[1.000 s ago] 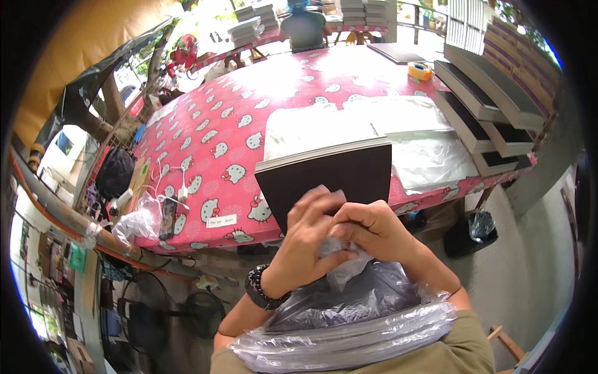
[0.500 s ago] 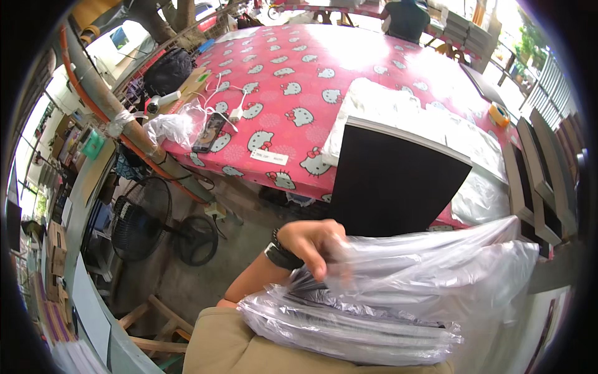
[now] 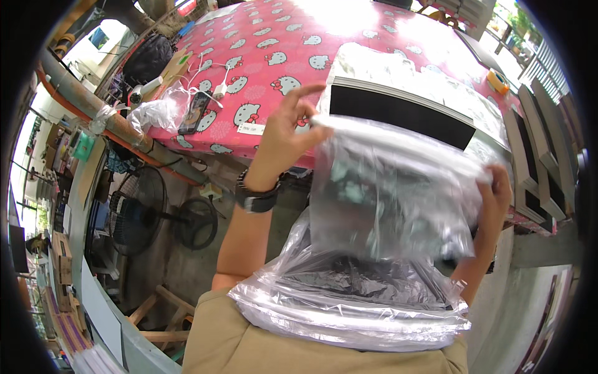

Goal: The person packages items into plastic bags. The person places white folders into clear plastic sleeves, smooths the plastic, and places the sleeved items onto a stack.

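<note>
Clear, crinkly plastic is front and centre: a see-through bag (image 3: 398, 193) hanging like a little curtain between two bare hands, smeared by motion blur. The left hand (image 3: 288, 140) has its top left corner nipped by the thumb and curled fingers, forefinger poking up. The right hand (image 3: 495, 190) is blurrier, fingers bent round the right edge, so it's got hold too, though I can't tell the exact grip. There's a chunky dark watch (image 3: 260, 201) on the left wrist plus what looks like beads.

Right behind the bag's top edge is a thick black book (image 3: 398, 113), smooth and flat-faced with a pale layered edge, tilted at the near side of the table. Crumply whitish sheets (image 3: 374, 59) lie just past it. More glossy plastic sits in a stack (image 3: 355, 311) on the lap, all folds and shiny creases over khaki cloth (image 3: 249, 340).

Tablecloth (image 3: 261, 93) is slick pink with white cat heads and red bows. Over on the left: a flat phone (image 3: 194, 113) beside a scrunched plastic bundle (image 3: 159, 113). On the right: a round orange tape roll (image 3: 498, 81) near a pile of blocky, dark-covered books (image 3: 537, 137). Black round fan (image 3: 134, 212) on the floor.
</note>
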`<state>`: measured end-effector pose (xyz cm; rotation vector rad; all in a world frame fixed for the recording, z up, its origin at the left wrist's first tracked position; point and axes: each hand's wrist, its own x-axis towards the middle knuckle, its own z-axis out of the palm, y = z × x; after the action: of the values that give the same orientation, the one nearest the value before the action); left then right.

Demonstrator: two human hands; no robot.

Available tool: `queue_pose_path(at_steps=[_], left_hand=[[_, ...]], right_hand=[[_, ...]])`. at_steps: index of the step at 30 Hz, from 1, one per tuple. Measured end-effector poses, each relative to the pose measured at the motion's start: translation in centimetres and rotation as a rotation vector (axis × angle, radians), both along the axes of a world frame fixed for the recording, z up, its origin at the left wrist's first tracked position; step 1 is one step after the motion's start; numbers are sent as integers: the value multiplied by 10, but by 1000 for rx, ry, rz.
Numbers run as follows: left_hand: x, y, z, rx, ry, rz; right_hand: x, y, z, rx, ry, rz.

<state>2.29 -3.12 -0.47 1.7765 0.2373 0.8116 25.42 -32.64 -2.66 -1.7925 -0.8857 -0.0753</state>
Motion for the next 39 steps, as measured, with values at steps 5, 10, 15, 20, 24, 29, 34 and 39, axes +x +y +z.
queue_pose_path(at_steps=[5,10,15,20,24,29,34,39], left_hand=[[28,19,-6,925,116,472],[7,1,-26,939,54,499],[-18,-10,-13,724,-108,360],[-30,3,7,-643,356,-300],[-32,29,-90,-719,376,-280],[-45,14,-169,-841,658,-167],[-43,7,-292,-580,674,67],[-9,7,-331,-274,765,335]], right_hand=[[5,55,11,-199,-420,-137],[-18,49,3,-86,-630,-184],[-19,0,-5,214,103,-114],[-39,12,25,356,964,3],[-25,9,-47,296,1260,-26],[-14,-42,-164,153,1347,295],[-30,-23,-279,-111,608,0],[-26,12,-305,-23,586,-150]])
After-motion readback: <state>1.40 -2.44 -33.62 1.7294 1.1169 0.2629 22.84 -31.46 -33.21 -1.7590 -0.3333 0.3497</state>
